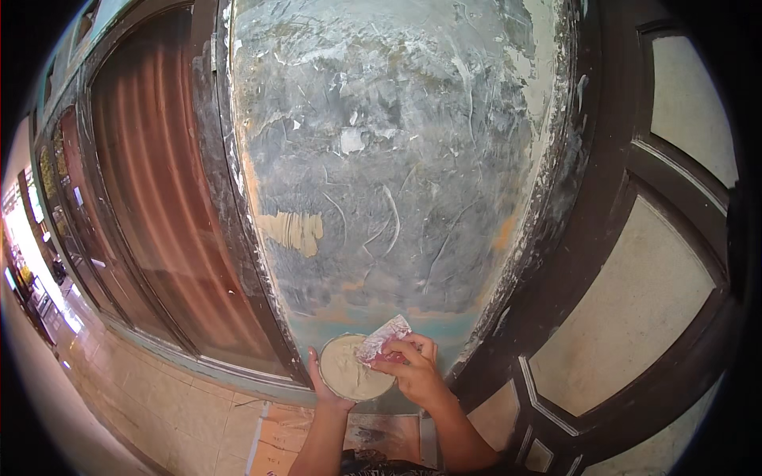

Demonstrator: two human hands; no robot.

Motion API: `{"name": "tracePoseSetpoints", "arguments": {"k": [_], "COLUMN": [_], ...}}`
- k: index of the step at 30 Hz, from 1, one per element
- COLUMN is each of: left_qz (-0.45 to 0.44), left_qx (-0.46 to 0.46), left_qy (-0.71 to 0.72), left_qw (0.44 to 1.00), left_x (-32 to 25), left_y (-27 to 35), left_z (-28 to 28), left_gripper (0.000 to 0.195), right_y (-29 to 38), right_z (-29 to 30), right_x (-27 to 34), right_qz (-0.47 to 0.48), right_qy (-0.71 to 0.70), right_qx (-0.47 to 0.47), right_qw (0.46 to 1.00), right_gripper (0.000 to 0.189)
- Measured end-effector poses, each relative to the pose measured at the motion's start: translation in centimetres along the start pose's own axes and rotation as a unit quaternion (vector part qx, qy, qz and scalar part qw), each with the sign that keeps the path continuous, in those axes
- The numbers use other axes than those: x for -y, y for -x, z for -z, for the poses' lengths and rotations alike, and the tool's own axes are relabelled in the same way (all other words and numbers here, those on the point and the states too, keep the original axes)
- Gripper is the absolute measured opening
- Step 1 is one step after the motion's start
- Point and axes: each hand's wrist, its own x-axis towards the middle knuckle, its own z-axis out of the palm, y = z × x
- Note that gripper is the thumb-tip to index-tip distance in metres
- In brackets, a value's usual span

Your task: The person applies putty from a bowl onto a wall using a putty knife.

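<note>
My left hand (324, 387) supports a round tub of cream-coloured filler paste (345, 378) from its left side and underneath. Between the fingers and thumb of my right hand (419, 372) is a reddish plastic scraper (393, 339), its face smeared with whitish paste. The scraper's lower edge is at the paste, over the right part of the tub. Beyond the tub stands a grey, roughly skimmed wall panel (381, 196). A ridged patch of fresh cream paste (297, 232) sticks to the panel's left side.
A dark-framed window with a reddish curtain (161, 196) borders the panel on the left. To the right stands a dark door frame with pale panels (631, 309). Printed sheeting (277, 437) lies on the tiled floor (184, 404) below.
</note>
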Motion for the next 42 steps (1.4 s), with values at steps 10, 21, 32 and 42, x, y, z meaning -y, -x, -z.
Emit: {"name": "tracePoseSetpoints", "arguments": {"k": [10,21,32,42], "left_qz": [-0.013,-0.029,-0.018,-0.082], "left_qx": [-0.028,0.009,0.041,-0.004], "left_qy": [0.021,0.096,0.107,0.077], "left_qw": [0.999,0.995,0.993,0.994], "left_x": [0.0,-2.6,-5.2,-7.8], "left_y": [-0.4,-3.1,-7.0,-8.5], "left_z": [1.5,2.5,5.3,7.9], "left_gripper": [0.092,0.095,0.104,0.098], "right_y": [-0.8,-3.1,-6.7,-12.2], "right_z": [0.0,-1.6,-4.9,-6.8], "right_x": [0.3,-0.9,-4.5,-4.6], "right_qz": [-0.028,-0.046,-0.107,-0.213], "right_qy": [-0.025,0.0,-0.133,-0.17], "right_qx": [-0.071,-0.109,-0.155,-0.2], "right_qw": [0.997,0.993,0.973,0.941], "right_gripper": [0.042,0.031,0.013,0.028]}}
